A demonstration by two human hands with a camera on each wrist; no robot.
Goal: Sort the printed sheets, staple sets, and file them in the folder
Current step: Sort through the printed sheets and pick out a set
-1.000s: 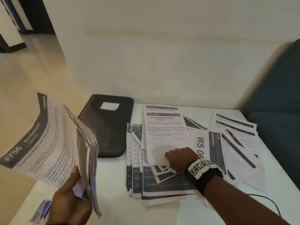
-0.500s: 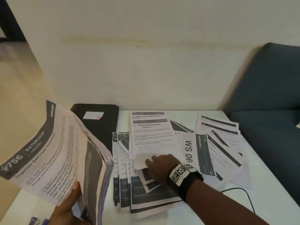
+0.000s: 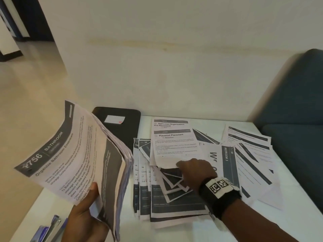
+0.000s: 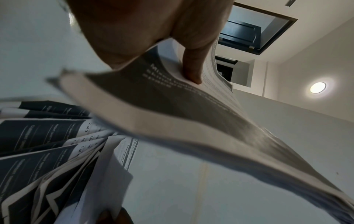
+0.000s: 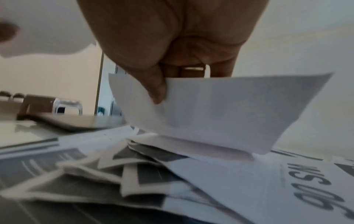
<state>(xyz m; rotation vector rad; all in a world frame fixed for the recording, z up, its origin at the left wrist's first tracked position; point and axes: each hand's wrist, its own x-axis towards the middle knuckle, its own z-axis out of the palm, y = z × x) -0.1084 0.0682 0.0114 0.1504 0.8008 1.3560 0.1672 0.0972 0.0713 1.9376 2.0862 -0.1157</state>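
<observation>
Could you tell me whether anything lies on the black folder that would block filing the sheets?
Nothing visible lies on the black folder; only its own label shows. The stack in the left hand hangs partly before it.

Printed sheets [image 3: 174, 172] strewn beside black folder [image 3: 120, 126]

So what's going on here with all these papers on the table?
A person is sorting printed sheets. The left hand grips a thick stack of sheets raised above the table. The right hand pinches the near edge of the Placemat Placement sheet, lifting it off the spread piles. The black folder lies closed behind them.
</observation>
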